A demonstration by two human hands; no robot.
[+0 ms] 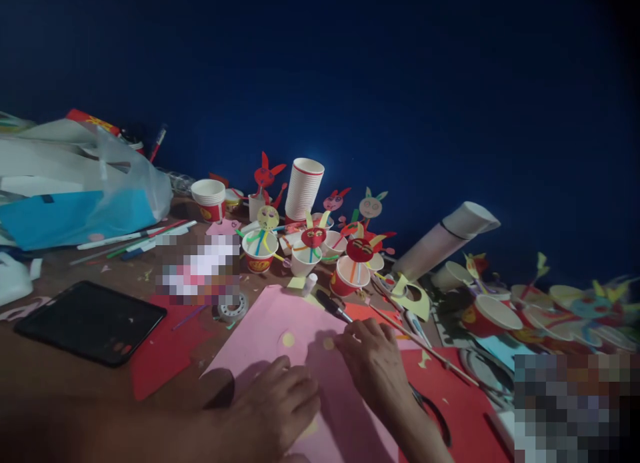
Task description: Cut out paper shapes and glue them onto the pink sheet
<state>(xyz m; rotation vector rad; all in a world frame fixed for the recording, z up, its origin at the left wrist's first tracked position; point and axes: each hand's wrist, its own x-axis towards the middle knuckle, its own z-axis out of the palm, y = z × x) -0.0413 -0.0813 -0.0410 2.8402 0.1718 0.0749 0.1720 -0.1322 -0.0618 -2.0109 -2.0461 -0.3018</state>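
A pink sheet of paper (265,316) lies in front of me, with a small yellow paper circle (289,339) on it. My left hand (280,400) rests on the sheet, fingers loosely bent and slightly apart, with nothing visible in them. Part of another yellow piece (311,428) shows beside its fingers. The fingertips of my right hand (373,356) close at the edge of a second yellow circle (329,344), low over the pink sheet. Black scissor handles (437,416) stick out by my right wrist, on red paper (460,396).
Paper cups with animal-faced paper figures (360,251) stand behind the sheet, near a tall cup stack (304,186). A black tablet-like device (90,323) lies left, by a tape roll (234,306). A marker (333,304) and a white roll (445,240) lie farther back.
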